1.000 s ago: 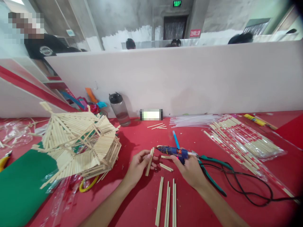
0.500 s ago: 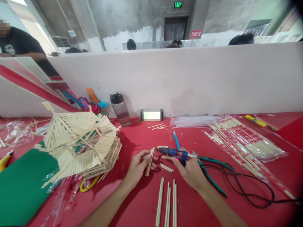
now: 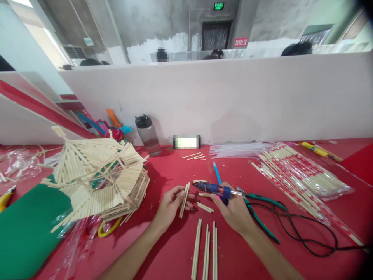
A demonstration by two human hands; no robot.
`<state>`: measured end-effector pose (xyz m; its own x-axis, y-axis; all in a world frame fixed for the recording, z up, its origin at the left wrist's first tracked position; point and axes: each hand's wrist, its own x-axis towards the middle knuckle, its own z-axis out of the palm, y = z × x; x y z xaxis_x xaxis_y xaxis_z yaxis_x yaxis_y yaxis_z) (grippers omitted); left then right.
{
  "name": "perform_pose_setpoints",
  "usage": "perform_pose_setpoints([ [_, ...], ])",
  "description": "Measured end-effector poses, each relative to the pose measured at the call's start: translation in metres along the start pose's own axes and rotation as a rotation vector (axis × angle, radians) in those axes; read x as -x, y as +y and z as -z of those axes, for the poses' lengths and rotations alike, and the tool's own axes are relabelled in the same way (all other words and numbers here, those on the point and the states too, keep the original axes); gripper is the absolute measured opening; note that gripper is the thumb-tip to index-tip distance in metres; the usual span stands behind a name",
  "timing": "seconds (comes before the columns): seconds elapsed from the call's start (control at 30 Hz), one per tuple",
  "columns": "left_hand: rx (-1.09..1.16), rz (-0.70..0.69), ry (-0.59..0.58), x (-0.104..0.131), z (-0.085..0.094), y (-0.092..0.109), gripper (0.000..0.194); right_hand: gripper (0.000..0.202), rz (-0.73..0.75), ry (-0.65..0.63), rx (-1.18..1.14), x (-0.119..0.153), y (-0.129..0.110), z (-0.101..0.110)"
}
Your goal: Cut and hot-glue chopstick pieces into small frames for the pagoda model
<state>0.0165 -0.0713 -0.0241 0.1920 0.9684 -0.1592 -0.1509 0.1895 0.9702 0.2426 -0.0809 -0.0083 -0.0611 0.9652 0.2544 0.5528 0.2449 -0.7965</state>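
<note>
Between the thumb and fingers of my left hand [image 3: 172,202] is a small bundle of short wooden sticks [image 3: 184,200], held at a tilt above the table. My right hand [image 3: 234,210] grips a blue glue gun [image 3: 214,189], its nozzle pointing left near the upper end of that bundle. Short stick pieces [image 3: 205,207] lie on the table between my hands. Closer to me, longer wooden sticks [image 3: 206,252] rest in several small groups. To the left stands a model built of wooden sticks [image 3: 99,179].
Teal-handled pliers [image 3: 262,217] and a black cable [image 3: 309,229] lie right of my right hand. Beyond are packed wooden sticks [image 3: 305,171] and clear glue sticks [image 3: 239,149]. A bottle [image 3: 148,136] stands by the white partition [image 3: 233,101]. A green sheet [image 3: 26,233] lies left.
The person in a dark shirt at the far left has moved mostly out of view. My hands, the stick bundle and the glue gun stay nearly still.
</note>
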Motion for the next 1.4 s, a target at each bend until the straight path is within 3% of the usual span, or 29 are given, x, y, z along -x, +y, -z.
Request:
perform_pose_setpoints([
  [0.93, -0.047, -0.033, 0.020, 0.0003, -0.0029, 0.0037, 0.036, 0.030, -0.007, 0.011, -0.038, 0.0010, -0.0023, -0.0012],
  [1.4, -0.031, -0.024, 0.017, 0.0013, -0.0027, 0.0022, 0.034, 0.031, 0.031, -0.065, -0.043, -0.0025, -0.0019, 0.0053],
])
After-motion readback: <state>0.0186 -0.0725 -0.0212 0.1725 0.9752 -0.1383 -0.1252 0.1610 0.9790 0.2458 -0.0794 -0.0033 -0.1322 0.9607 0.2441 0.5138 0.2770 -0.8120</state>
